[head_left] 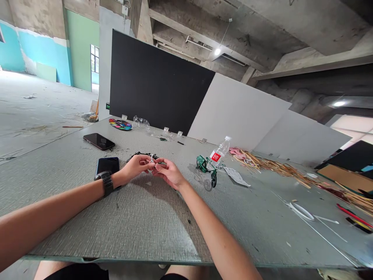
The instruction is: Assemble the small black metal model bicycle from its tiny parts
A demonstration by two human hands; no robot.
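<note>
My left hand (137, 165) and my right hand (169, 172) meet above the middle of the grey table (140, 229). Between their pinched fingertips is a small silvery part (152, 158), too small to identify. Thin black pieces (135, 155) lie just behind the hands. A green model bicycle (206, 166) stands to the right, its black wheel toward me. Close behind it is a clear plastic bottle (220, 151) with a red label, and a printed paper sheet (237, 176) lies beside it.
Two phones (99, 141) (107, 165) lie at the left, one near my watch. A colourful palette (120, 124) and clear plastic wrap (141, 123) are at the back left. Wood strips (271, 165), a white coil (301, 211) and red-handled tools (354, 213) lie right. Panels (157, 81) stand behind.
</note>
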